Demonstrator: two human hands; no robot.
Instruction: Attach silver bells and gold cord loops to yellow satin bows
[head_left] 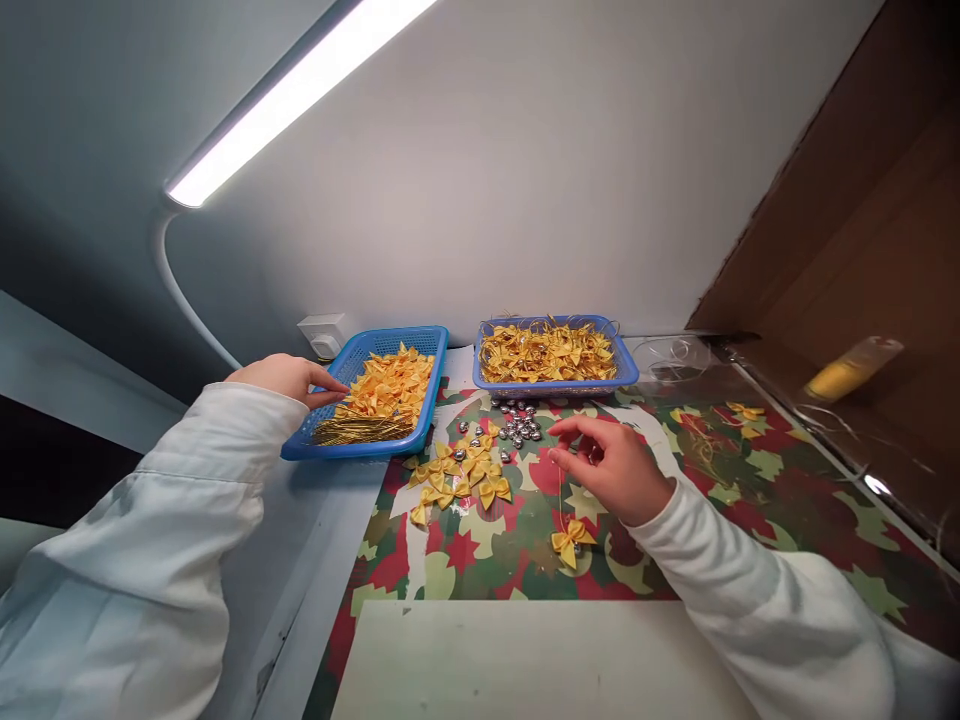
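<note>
My left hand (285,382) reaches over the left blue basket (441,370). Its fingers are stretched out and a little apart, with nothing visible between them. Below the fingertips lie a bundle of gold cords (367,428) and a heap of yellow ribbon bows (401,380). Between thumb and forefinger, my right hand (619,470) pinches a thin gold cord (560,495). A yellow bow (573,541) hangs at the cord's lower end, just over the patterned mat or resting on it; I cannot tell which. Small silver bells (519,430) are piled left of the right hand.
Loose yellow bows (461,475) lie on the camouflage-patterned mat (480,545). Behind stands a second blue basket (555,388), full of bows with gold loops. A white board (525,660) lies in front. The lamp (300,100) arches over the left side; cardboard (862,250) stands at right.
</note>
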